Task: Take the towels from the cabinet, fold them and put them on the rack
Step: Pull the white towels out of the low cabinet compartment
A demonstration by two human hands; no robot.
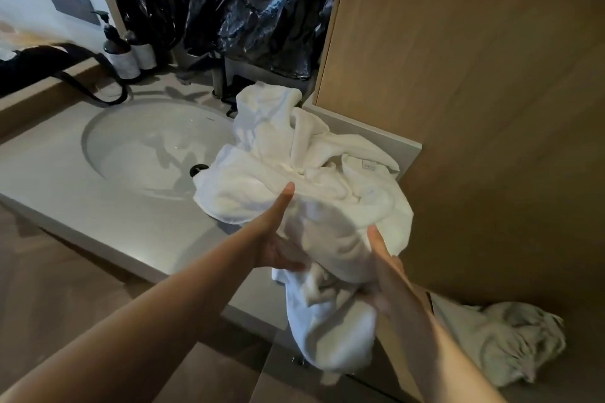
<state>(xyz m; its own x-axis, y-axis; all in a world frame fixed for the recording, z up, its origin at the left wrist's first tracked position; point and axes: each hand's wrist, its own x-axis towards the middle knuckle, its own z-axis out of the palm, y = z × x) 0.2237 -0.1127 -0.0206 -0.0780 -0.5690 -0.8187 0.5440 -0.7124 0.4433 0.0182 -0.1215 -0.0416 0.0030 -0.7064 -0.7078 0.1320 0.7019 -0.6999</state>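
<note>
Bottles: two dark pump bottles (pixel 121 54) stand behind the sink's left rim.
Sink: round white sink basin (pixel 144 141), set in the grey stone counter (pixel 59 180).
Left hand: left hand (pixel 278 242) right of the sink, thumb over and fingers (pixel 289 265) curled under the crumpled white towel bundle (pixel 294 170).
Towel bundle: heaped on the counter, overlapping the sink's right rim, one end hanging off the edge.
Right hand: right hand (pixel 388 275) farther right, thumb and cloth-buried fingers clamped on the bundle.
Floor towel: pale rumpled towel (pixel 501 343) on the floor, far right of the sink.

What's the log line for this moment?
stage: folding not begun | left grip: holds towel bundle | right grip: same | bundle: partly on countertop, beside sink | lower right: another crumpled towel
</note>
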